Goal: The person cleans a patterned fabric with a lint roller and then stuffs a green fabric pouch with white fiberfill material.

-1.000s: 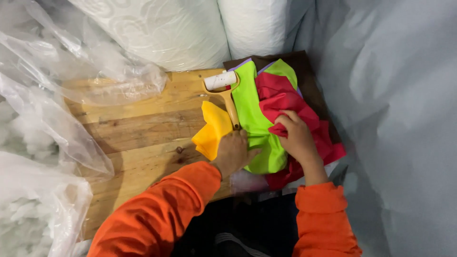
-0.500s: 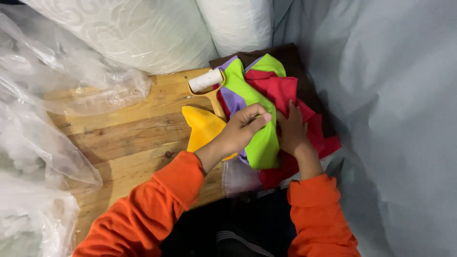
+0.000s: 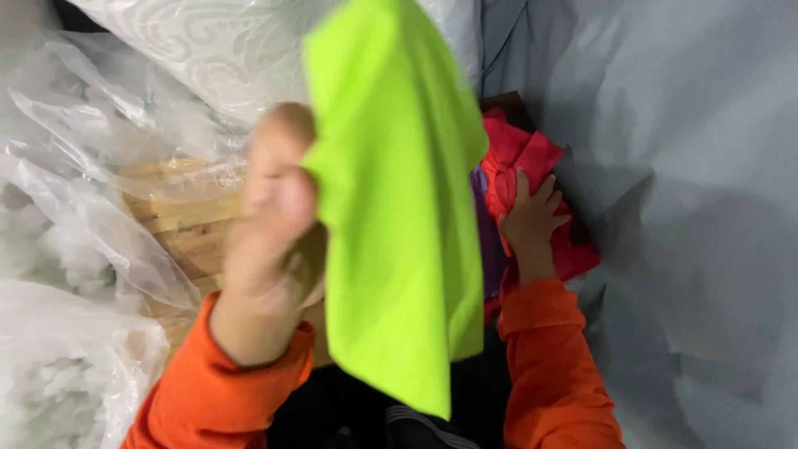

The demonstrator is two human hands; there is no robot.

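Blurred left hand point(image 3: 274, 216) apparently gripping green cloth point(image 3: 399, 208), right hand point(image 3: 528, 220) on red cloth point(image 3: 519, 158)

One green cloth point(image 3: 399, 208), two hands point(image 3: 274, 216).

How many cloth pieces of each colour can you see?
Lime green cloth, held up by the left hand: 1
Red cloth, under the right hand: 1 bunch, pieces too crumpled to separate
Purple cloth: 1 sliver
Total: 3 colours
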